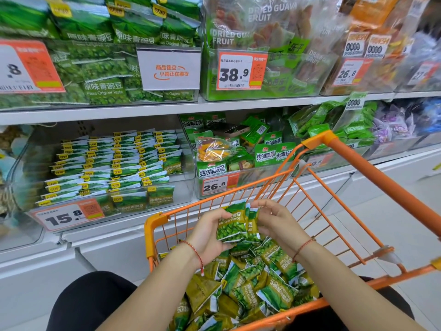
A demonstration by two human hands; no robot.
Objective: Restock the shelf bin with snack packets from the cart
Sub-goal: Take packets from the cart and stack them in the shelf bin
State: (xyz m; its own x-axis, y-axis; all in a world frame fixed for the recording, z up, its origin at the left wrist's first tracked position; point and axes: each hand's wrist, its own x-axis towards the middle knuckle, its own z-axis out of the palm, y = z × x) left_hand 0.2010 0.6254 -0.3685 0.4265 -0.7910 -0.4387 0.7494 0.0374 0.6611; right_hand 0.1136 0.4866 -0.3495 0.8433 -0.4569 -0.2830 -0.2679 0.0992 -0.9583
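packets (250, 290) in cart (358, 225), shelf bin (181, 187) beyond, left

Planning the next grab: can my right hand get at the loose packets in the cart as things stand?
Probably yes. The right hand hovers just above the loose packets in the open-topped cart, but it already holds packets with the left hand.

Glossy crinkled foil snack packets (253, 283); orange painted wire cart (317, 206); clear smooth plastic shelf bin (186, 187).

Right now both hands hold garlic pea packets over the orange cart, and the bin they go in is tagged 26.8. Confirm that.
Wrong on the price. The head view shows the garlic pea bin tagged 15.8. Both hands, left and right, do hold packets over the orange cart.
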